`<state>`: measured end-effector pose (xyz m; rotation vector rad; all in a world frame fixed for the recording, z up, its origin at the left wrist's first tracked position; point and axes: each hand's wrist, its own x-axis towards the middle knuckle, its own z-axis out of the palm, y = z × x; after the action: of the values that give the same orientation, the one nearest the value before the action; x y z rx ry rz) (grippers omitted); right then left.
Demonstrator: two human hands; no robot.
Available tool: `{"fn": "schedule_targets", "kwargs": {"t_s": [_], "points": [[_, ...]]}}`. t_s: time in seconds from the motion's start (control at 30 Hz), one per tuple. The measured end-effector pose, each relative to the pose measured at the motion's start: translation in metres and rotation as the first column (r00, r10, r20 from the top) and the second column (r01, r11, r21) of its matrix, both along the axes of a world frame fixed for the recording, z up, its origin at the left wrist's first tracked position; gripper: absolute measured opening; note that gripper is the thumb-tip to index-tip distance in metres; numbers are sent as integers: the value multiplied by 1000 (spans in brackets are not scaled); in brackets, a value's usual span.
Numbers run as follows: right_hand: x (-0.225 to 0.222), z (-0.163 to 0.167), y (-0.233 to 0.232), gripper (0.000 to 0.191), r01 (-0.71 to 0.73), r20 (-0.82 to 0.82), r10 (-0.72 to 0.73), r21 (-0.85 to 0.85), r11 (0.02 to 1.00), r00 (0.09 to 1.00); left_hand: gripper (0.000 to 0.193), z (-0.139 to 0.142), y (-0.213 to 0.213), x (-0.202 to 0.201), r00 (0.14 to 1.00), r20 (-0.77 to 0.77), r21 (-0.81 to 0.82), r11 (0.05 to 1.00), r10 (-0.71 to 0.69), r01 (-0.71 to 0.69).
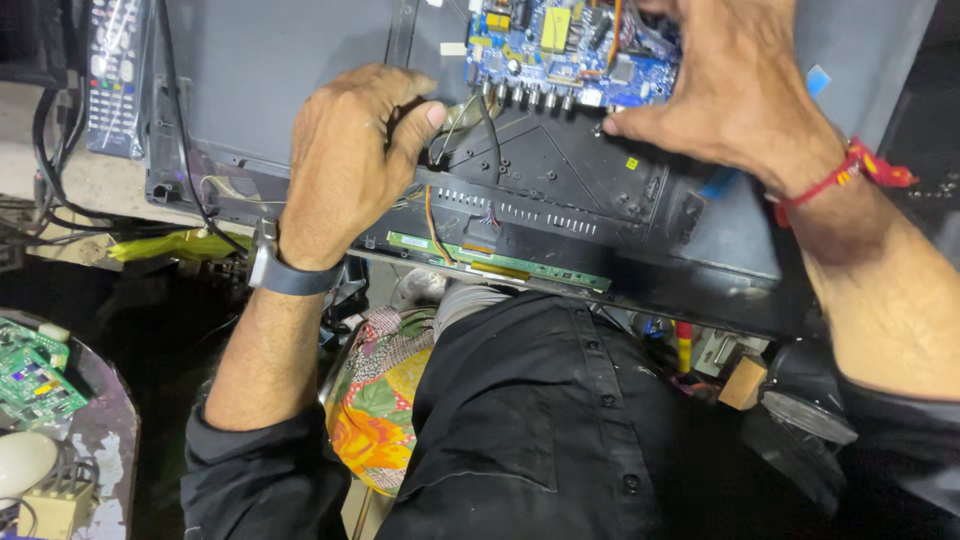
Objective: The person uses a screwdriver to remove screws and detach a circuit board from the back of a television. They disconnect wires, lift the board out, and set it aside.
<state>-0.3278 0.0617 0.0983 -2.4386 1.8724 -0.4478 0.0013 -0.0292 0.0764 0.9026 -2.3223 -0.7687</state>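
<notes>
Hands (350,160) (720,90) clamped on blue circuit board (560,50) and black cable (490,120); board's long axis left-right

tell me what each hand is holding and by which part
The left hand pinches a black cable near its plugged end. The right hand grips the blue circuit board by its right edge.

A blue rectangular circuit board (572,50) carries yellow parts; a narrow green strip board (497,261) lies below. The crumpled cloth (385,400) shows orange, yellow and green florals. A red thread wristband (845,172).
</notes>
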Motion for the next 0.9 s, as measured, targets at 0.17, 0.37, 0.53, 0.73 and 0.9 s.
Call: {"fn": "schedule_targets", "kwargs": {"t_s": [0.17,0.37,0.53,0.73,0.9], "points": [[16,-1,25,92,48,199,-78,151,987,977,34,-3,1,4,992,-86,77,993,-88,94],[19,-13,36,95,81,212,-127,211,974,969,64,-8,22,13,986,-56,-55,987,-155,152],[17,-13,41,94,110,251,-171,241,964,953,47,-22,40,9,996,-51,-103,992,-74,69],[25,-7,50,92,159,292,-222,225,961,930,40,-31,45,7,997,-76,-83,997,-5,-2],[25,-9,50,93,113,281,-188,263,958,941,25,-34,44,5,997,-77,-89,996,-31,24]]}}
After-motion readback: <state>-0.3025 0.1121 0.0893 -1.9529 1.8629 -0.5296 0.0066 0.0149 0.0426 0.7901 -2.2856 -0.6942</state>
